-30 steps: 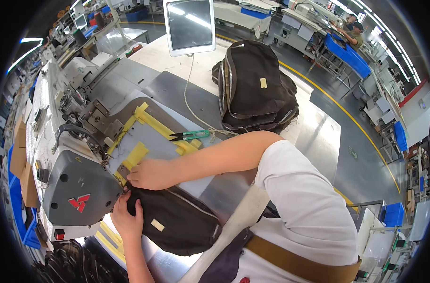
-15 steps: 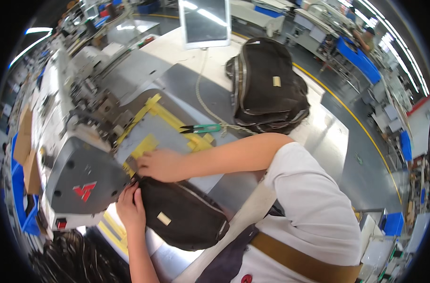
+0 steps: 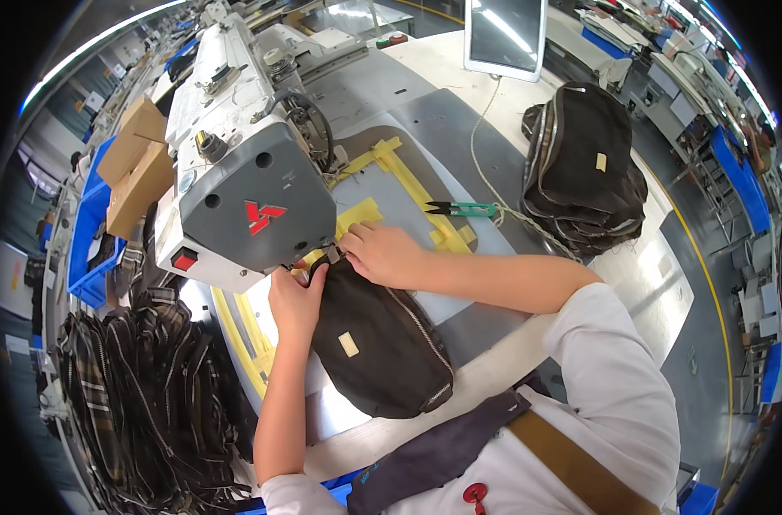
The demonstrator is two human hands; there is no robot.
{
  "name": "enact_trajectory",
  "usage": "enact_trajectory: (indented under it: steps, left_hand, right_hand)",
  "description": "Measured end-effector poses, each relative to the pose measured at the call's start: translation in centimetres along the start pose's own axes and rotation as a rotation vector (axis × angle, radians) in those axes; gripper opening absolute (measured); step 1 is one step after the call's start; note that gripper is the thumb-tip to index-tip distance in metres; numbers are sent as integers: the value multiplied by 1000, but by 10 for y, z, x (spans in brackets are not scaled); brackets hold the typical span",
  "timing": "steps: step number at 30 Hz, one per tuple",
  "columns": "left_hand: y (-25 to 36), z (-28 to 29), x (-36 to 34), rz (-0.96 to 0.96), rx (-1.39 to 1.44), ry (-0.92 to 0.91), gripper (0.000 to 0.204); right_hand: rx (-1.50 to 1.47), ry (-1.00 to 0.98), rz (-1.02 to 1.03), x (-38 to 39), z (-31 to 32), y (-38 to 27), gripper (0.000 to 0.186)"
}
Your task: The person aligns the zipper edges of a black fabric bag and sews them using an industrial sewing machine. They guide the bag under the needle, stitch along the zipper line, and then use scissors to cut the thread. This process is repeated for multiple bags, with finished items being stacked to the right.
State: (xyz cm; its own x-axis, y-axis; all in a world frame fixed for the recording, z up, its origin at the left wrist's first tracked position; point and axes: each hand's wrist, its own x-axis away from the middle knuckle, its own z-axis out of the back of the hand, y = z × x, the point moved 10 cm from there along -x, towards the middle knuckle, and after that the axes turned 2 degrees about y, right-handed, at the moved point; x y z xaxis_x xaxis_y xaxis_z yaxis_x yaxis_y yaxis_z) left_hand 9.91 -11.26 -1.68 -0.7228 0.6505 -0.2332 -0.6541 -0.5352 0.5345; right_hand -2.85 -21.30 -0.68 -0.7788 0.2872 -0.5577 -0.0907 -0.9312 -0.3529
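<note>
Fingers of the left hand (image 3: pixel 295 302) and right hand (image 3: pixel 387 257) pinch the upper end of a dark pouch (image 3: pixel 387 352), apparently steadying it beside the machine head (image 3: pixel 236 227); the pouch lies on the worktop (image 3: pixel 640 296), pale tab (image 3: pixel 348 344) up, contents hidden; dark bags (image 3: pixel 584 172) sit stacked rightward, probably leaving elbow room; leftward, a blue bin (image 3: pixel 89 290) holds something dark, unidentifiable; whether the cardboard box (image 3: pixel 138 206) stands inside, I cannot tell.
</note>
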Motion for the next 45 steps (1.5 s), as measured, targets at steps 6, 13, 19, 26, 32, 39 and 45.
enact_trajectory:
  steps: [6, 13, 19, 26, 32, 39, 45]
  left_hand:
    - [27, -25, 42, -123, 206, -531, 26]
    - [59, -19, 98, -344, 244, -764, 18]
    - [72, -20, 97, -347, 331, -654, 15]
    - [64, -23, 95, -330, 374, -611, 17]
    - [67, -22, 94, -371, 383, -608, 16]
    - [60, -15, 92, -409, 454, -617, 21]
    - [55, -16, 94, -359, 460, -642, 20]
  right_hand:
    - [-245, -48, -5, 51, 23, -18, 14]
    - [-241, -197, -9, 95, 65, -34, 25]
    - [447, -105, -212, 82, 100, 112, 26]
    - [366, -140, -167, 56, 93, 84, 21]
    - [276, -230, 355, 37, 63, -43, 23]
    - [296, -329, 628, 3, 53, -72, 11]
    - [348, -432, 806, 5, 43, -78, 11]
